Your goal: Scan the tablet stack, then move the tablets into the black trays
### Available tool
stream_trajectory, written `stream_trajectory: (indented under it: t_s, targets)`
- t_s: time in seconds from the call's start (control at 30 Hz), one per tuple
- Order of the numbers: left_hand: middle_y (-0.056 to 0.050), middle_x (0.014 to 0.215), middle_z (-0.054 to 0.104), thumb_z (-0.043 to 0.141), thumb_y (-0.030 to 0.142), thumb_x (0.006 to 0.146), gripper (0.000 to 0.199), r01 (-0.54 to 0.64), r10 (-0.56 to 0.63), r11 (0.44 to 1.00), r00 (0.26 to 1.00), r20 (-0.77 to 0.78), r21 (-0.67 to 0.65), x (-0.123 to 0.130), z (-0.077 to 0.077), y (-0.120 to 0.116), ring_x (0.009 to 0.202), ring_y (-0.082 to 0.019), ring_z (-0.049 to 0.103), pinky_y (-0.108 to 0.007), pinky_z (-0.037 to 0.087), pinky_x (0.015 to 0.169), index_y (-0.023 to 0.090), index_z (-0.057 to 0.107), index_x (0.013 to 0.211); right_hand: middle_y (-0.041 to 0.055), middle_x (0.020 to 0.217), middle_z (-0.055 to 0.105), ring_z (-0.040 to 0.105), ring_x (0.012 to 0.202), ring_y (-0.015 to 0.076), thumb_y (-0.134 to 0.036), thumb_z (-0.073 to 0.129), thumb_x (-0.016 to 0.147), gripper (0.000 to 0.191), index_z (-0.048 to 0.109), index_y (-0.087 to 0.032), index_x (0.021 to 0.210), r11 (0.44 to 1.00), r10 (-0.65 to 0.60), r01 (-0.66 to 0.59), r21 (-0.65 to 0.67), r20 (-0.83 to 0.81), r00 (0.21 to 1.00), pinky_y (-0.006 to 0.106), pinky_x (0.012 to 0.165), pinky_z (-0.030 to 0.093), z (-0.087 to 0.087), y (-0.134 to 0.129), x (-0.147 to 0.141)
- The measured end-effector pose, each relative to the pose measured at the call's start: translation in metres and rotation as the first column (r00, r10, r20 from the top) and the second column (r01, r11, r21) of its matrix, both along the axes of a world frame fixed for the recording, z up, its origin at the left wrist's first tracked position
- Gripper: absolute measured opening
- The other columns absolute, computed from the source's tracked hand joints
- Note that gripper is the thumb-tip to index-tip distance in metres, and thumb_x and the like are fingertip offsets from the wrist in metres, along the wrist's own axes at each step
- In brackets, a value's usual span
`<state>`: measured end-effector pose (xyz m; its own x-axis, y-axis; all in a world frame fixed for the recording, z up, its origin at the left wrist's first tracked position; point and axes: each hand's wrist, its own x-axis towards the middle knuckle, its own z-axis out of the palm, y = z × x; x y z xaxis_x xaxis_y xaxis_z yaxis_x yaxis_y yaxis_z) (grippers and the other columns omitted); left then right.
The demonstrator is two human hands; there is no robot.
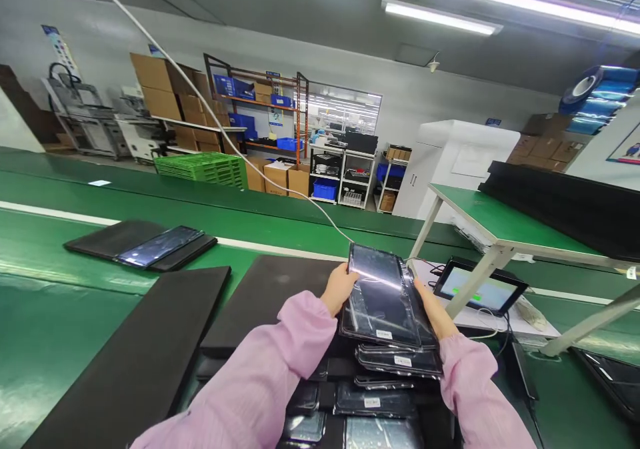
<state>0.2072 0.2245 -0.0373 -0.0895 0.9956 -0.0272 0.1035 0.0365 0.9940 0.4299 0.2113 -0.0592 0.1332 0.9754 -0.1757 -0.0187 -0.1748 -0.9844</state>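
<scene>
Over the pile on the green worktop [45, 245], I see the tablet [377, 295], dark, glossy and film-wrapped, lying tilted between the two hands, with a small white label near its lower edge; the left hand [341, 287] is clamped on its left edge, thumb over the face and fingers hidden from me; the right hand [434, 310] lies along the right side, against the film, and I cannot tell how far it is closed; the hands are apart, one on each side. Just below, I have more wrapped tablets [400, 361] in a stack, some labelled; a thick black pad [270, 292] lies to the left of them, and a long black board [135, 355] beyond that; farther left, a dark glossy panel [160, 245] rests across a flat black slab [95, 242]. To the right, I make out a lit monitor [475, 287] by the leg of a green-topped stand [470, 212]; a white cable [220, 129] sweeps down from above, ending near the tablet's top edge.
</scene>
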Motion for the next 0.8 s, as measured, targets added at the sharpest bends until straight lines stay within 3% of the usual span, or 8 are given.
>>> stream_trajectory:
  t_s: [0.1,0.2,0.4,0.47,0.53,0.63,0.73,0.8]
  targets:
    - [-0.012,0.112,0.062,0.059,0.018,0.07,0.022,-0.011,0.012,1.0,0.999,-0.031,0.011,0.011,-0.013,-0.001,0.113,-0.027,0.052,-0.036,0.04,0.095,0.015,0.065,0.091,0.0069,0.082,0.071,0.066,0.076,0.0241,-0.046,0.071,0.064,0.043,0.064,-0.016,0.094,0.998,0.057,-0.056,0.023,-0.037,0.998,0.033,0.068,0.052,0.002,-0.007,0.002]
    - [-0.012,0.121,0.057,0.056,0.021,0.077,0.035,-0.01,0.01,1.0,0.999,0.032,0.003,0.017,-0.017,-0.008,0.118,-0.023,0.048,-0.034,0.038,0.098,0.016,0.056,0.112,0.0062,0.087,0.07,0.066,0.075,0.0248,-0.039,0.076,0.059,0.051,0.06,-0.017,0.103,0.995,0.089,-0.083,0.061,-0.088,0.992,0.033,0.065,0.052,0.006,-0.017,0.0]
    - [-0.015,0.095,0.066,0.056,0.039,0.08,0.042,0.175,-0.146,0.981,0.953,0.264,-0.089,0.016,0.006,-0.027,0.079,-0.023,0.065,-0.036,0.052,0.069,0.01,0.055,0.11,0.0083,0.111,0.065,0.061,0.098,0.0276,-0.037,0.076,0.062,0.063,0.053,-0.02,0.118,0.962,0.024,0.006,0.273,-0.106,0.994,0.034,0.077,0.051,0.032,-0.044,-0.009]
    - [-0.011,0.096,0.067,0.061,0.042,0.076,0.043,0.187,-0.177,0.982,0.923,0.342,0.006,0.01,0.024,-0.032,0.077,-0.02,0.064,-0.033,0.052,0.069,0.014,0.055,0.108,0.0072,0.115,0.063,0.059,0.101,0.0263,-0.037,0.075,0.065,0.062,0.052,-0.021,0.12,0.923,0.027,-0.003,0.386,-0.055,0.998,0.034,0.082,0.05,0.046,-0.047,-0.01]
    - [-0.006,0.097,0.066,0.069,0.041,0.069,0.045,0.095,-0.165,0.975,0.918,0.361,0.202,0.002,0.044,-0.031,0.083,-0.018,0.063,-0.029,0.05,0.074,0.016,0.056,0.104,0.0054,0.116,0.062,0.058,0.104,0.0241,-0.035,0.074,0.067,0.059,0.052,-0.022,0.12,0.854,0.033,-0.014,0.521,-0.028,0.999,0.034,0.087,0.047,0.061,-0.044,-0.011]
    - [-0.002,0.089,0.066,0.077,0.043,0.059,0.05,-0.033,-0.121,0.866,0.955,0.271,0.5,-0.01,0.066,-0.023,0.081,-0.016,0.061,-0.025,0.049,0.074,0.016,0.058,0.096,0.002,0.116,0.061,0.056,0.105,0.0204,-0.031,0.072,0.07,0.056,0.051,-0.026,0.121,0.752,0.052,-0.022,0.659,-0.026,0.998,0.033,0.092,0.043,0.074,-0.027,-0.019]
    - [-0.002,0.082,0.066,0.077,0.049,0.054,0.056,-0.059,-0.104,0.767,0.971,0.216,0.639,-0.021,0.065,-0.014,0.072,-0.017,0.063,-0.027,0.051,0.068,0.016,0.056,0.093,0.0022,0.107,0.063,0.059,0.097,0.0193,-0.035,0.073,0.067,0.057,0.051,-0.025,0.119,0.694,0.007,0.035,0.719,-0.056,0.998,0.033,0.088,0.045,0.071,-0.007,-0.036]
    - [-0.003,0.08,0.067,0.076,0.051,0.054,0.057,-0.055,-0.105,0.754,0.974,0.203,0.654,-0.026,0.053,-0.01,0.069,-0.018,0.064,-0.028,0.053,0.065,0.016,0.055,0.093,0.0034,0.098,0.065,0.06,0.09,0.02,-0.039,0.073,0.063,0.056,0.053,-0.021,0.112,0.681,-0.075,0.095,0.726,-0.06,0.995,0.033,0.084,0.047,0.059,0.004,-0.048]
